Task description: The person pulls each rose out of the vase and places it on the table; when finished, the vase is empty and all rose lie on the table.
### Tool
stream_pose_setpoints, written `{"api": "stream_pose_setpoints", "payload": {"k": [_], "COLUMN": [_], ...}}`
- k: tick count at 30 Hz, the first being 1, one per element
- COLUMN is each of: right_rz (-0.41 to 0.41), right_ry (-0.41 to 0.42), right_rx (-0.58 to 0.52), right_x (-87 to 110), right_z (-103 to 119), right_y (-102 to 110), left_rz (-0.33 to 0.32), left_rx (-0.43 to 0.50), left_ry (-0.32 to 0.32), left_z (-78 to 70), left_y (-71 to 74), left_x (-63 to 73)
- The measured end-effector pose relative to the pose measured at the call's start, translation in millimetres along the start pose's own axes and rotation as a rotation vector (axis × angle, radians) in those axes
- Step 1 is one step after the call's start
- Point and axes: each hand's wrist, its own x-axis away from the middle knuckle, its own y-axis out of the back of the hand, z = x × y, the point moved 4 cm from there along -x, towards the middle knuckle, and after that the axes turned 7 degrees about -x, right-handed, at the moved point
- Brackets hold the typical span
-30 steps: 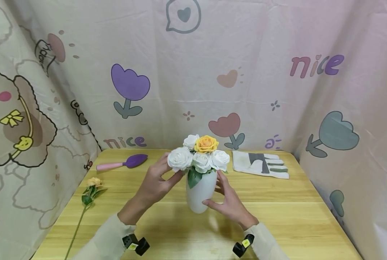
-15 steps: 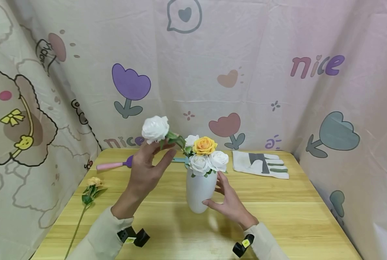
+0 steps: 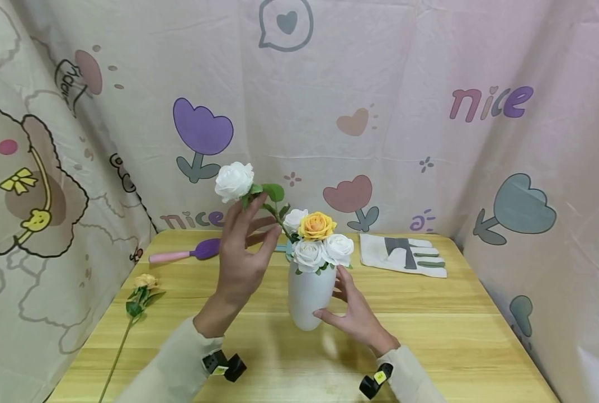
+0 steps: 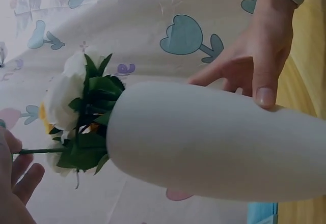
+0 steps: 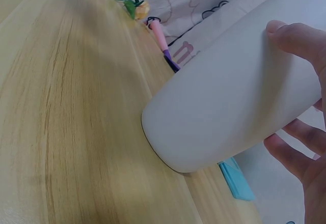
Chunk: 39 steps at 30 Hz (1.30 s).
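In the head view a white vase (image 3: 311,299) stands upright on the table, bearing several white roses (image 3: 309,256) and one yellow rose (image 3: 317,226). My left hand (image 3: 244,260) pinches the green stem of another white rose (image 3: 234,182), whose bloom is raised up and left of the bunch. That stem (image 4: 38,151) runs into the leaves at the vase's mouth in the left wrist view. My right hand (image 3: 355,319) grips the vase's right side, thumb in front and fingers behind. The vase's base (image 5: 165,152) sits on the wood in the right wrist view.
A peach-coloured rose (image 3: 145,282) on a long stem lies at the table's left. Behind it is a trowel (image 3: 206,249) with a purple blade and pink handle. A white-and-grey glove (image 3: 402,254) lies back right. Something light blue (image 5: 235,179) lies behind the vase. Printed curtains hang around the table.
My left hand has taken one white rose by the stem and drawn it up and left out of the bunch. The right hand and vase have stayed in place.
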Motion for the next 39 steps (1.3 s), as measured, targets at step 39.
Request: {"api": "stream_pose_setpoints", "payload": {"k": [39], "right_rz": [-0.007], "right_ry": [-0.041], "right_rx": [0.002], "right_x": [1.9], "right_z": [-2], "right_y": [0], "left_rz": [0.264], "left_rx": [-0.140], "left_ry": [0.447], "left_z": [68.1], "left_y": [129.2], "left_x": [-2.8]}}
